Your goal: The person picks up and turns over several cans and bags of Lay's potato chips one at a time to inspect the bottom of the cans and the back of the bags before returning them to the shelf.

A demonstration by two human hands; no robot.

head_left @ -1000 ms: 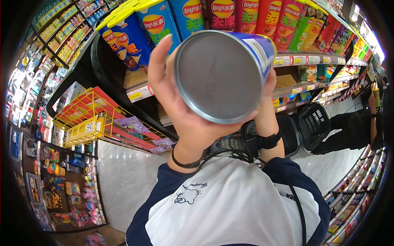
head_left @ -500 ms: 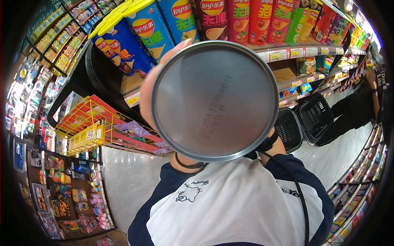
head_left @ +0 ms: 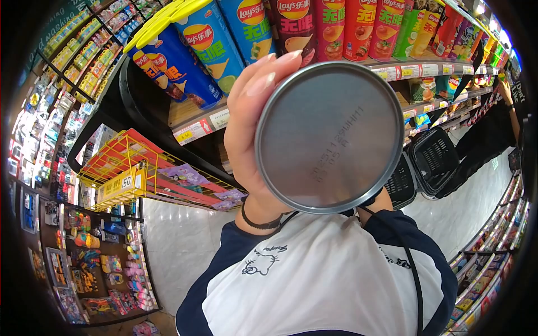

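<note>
While the round canister with the dull grey metal base (head_left: 329, 137) faces base-on to the camera, left hand (head_left: 246, 123) has it by the side. Grip is closed to the canister's width: fingers curled round the left side, fingertips by the upper rim. Dark printed code readable in part on the base; side walls hidden.

Right hand is behind the canister, only the right forearm (head_left: 382, 203) shows below it. Can't tell how far open that hand is or whether it touches anything.

Canister is up in the air, between the white shirt with navy sleeves (head_left: 314, 269) and the wooden shelf with price tags (head_left: 182, 115). Shelf carries upright Lay's tubes: blue ones with yellow lids (head_left: 210, 47) at left, then maroon, pink, red, green. Yellow wire rack (head_left: 117, 182) at lower left, black plastic baskets (head_left: 432, 159) on the right, near a person in black (head_left: 479, 145).
</note>
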